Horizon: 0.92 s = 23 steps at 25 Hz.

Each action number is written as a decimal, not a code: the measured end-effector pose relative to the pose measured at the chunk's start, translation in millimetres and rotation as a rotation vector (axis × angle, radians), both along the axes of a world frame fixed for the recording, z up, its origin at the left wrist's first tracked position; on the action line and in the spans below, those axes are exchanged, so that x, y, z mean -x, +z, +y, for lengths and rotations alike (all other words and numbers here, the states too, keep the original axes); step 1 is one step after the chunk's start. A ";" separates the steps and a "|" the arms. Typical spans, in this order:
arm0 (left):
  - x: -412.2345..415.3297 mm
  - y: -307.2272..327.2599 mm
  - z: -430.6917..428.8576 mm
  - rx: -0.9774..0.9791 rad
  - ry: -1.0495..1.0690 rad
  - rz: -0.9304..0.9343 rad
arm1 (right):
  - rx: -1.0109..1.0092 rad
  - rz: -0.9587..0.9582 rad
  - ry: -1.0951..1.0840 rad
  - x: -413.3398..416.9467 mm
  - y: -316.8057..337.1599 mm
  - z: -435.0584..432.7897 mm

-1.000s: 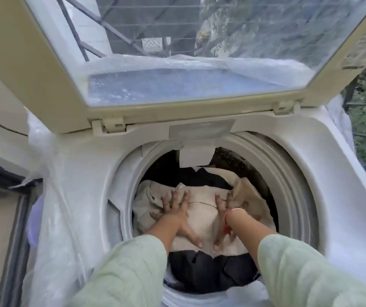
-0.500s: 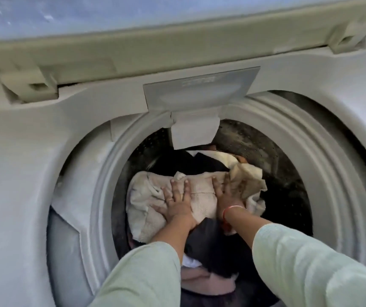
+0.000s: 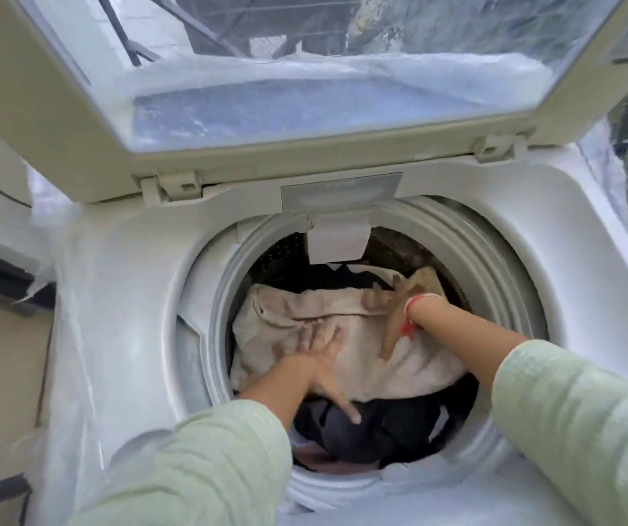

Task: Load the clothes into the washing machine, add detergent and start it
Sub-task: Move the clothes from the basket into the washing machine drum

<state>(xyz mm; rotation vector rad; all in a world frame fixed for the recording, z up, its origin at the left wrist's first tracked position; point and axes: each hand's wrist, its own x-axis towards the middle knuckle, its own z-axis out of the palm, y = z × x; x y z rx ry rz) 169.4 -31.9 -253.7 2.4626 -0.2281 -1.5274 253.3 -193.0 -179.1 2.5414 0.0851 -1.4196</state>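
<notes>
1. The washing machine (image 3: 122, 298) is seen from above. Its lid (image 3: 304, 161) is raised behind the drum rim (image 3: 490, 267), and both arms are reached in over the front of the rim.
2. The cream towel (image 3: 289, 317) is found inside the rim, on top of the load. Dark clothes (image 3: 361, 430) are exposed below it toward the front of the rim.
3. The left hand (image 3: 318, 362) is laid flat on the towel left of the rim's centre. Its fingers are spread and straight, and nothing is gripped.
4. The right hand (image 3: 394, 309) is placed on the towel toward the back right of the rim and is smeared by motion. Its fingers appear extended with the thumb splayed, and no pinch is made out. A red thread (image 3: 407, 324) is worn at the wrist.
5. Key relation: the towel lies directly under both palms, with its long axis running left to right across the rim. The left hand is nearer the front edge of the towel and the right hand nearer its far end.
6. Step judged: the load is being pressed down, so loading is near done. No detergent or controls are seen, so adding detergent and starting are judged not yet done.
7. Next move judged: a downward push is needed, with the front edge tucked below rim level.
8. Risk judged: the towel could spring back up and bunch at the right of the rim.
</notes>
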 end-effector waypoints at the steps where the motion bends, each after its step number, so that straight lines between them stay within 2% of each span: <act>1: 8.1 -0.2 -5.3 -0.083 -0.110 -0.045 | 0.005 0.018 -0.006 8.0 -10.5 0.1; 4: 11.0 -16.9 -14.1 -0.266 -0.138 -0.117 | -0.021 0.139 -0.062 44.3 -53.9 2.5; 7: 5.5 -24.8 -12.7 -0.230 -0.083 -0.045 | 0.011 0.091 -0.057 47.8 -68.8 0.8; 10: 4.4 0.9 5.3 -0.145 -0.100 -0.041 | -0.035 0.120 -0.101 41.9 -43.6 5.2; 13: 2.5 51.7 15.9 -0.158 -0.077 -0.139 | -0.018 0.161 -0.053 44.4 23.5 2.7; 15: 1.5 102.0 17.5 -0.130 -0.018 -0.319 | -0.198 0.018 -0.102 45.6 73.6 -1.4; 19: 18.7 210.1 39.6 0.069 0.285 -0.822 | -0.627 -0.470 -0.155 62.7 169.0 11.1; 21: 44.4 253.6 66.3 0.099 0.397 -1.051 | -0.789 -0.582 -0.186 80.9 196.5 31.5; 23: 74.4 279.1 100.0 0.108 0.492 -1.217 | -0.920 -0.580 -0.176 95.3 206.3 57.9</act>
